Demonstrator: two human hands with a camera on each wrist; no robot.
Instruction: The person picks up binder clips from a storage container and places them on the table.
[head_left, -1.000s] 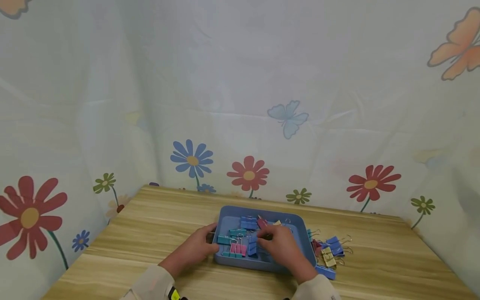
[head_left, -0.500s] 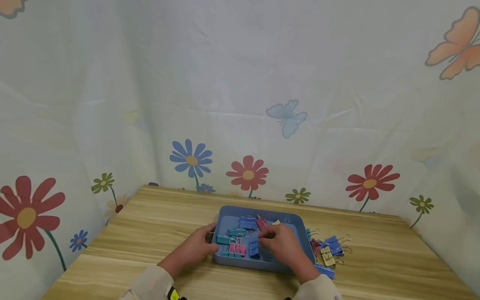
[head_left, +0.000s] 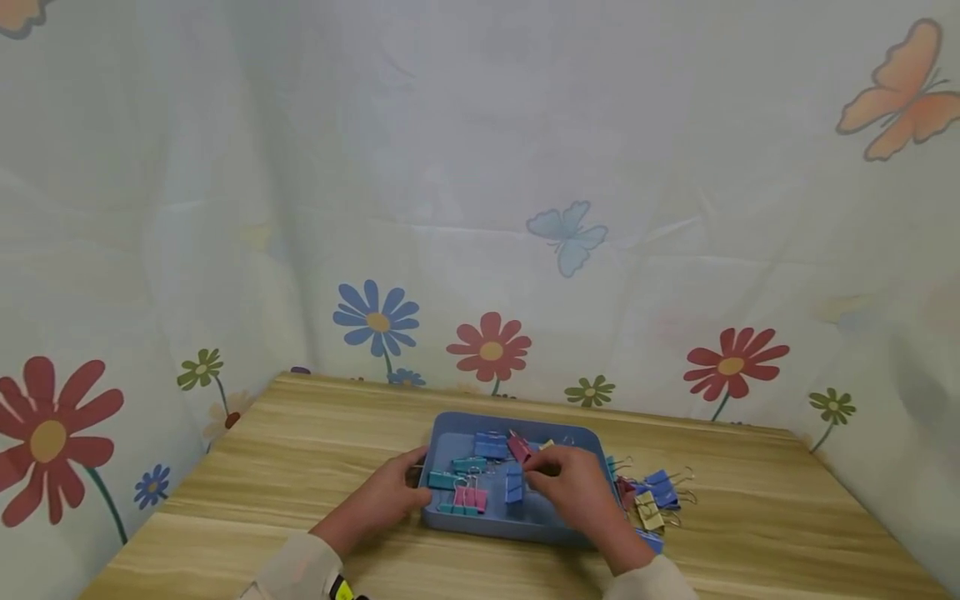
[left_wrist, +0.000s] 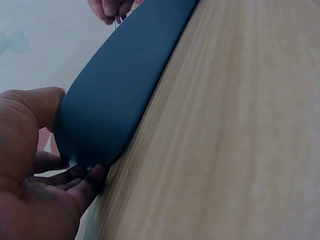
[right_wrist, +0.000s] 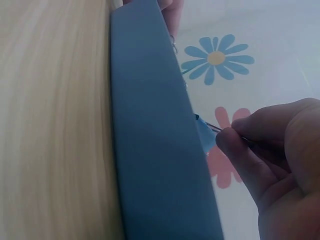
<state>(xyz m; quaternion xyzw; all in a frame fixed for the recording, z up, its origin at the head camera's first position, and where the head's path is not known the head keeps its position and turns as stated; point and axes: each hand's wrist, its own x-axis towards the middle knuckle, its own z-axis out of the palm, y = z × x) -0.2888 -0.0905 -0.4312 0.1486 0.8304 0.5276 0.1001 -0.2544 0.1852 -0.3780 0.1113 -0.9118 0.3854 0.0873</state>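
Note:
In the head view, a blue tray (head_left: 517, 529) stands on the table with several coloured binder clips inside. My left hand (head_left: 393, 492) grips its left end; in the left wrist view, the thumb is at the rim and the fingertips bear low against the wall. My right hand (head_left: 573, 492) pinches the wire handles of a blue binder clip (head_left: 513, 484), held over the tray's middle. The right wrist view shows that binder clip (right_wrist: 206, 135) partly hidden behind the tray wall. A red binder clip (head_left: 519, 447) and another blue one lie just behind it.
Teal binder clips (head_left: 447, 480) and a pink binder clip (head_left: 470, 499) lie in the tray's left part. Right of the tray, several loose clips, including a yellow binder clip (head_left: 648, 511), sit on the wooden table (head_left: 757, 517). A flowered curtain (head_left: 637, 317) hangs behind.
My right hand has moved slightly right, and the blue binder clip in its fingers has shifted and turned more upright. The left hand has stayed on the tray. The head view has shifted slightly.

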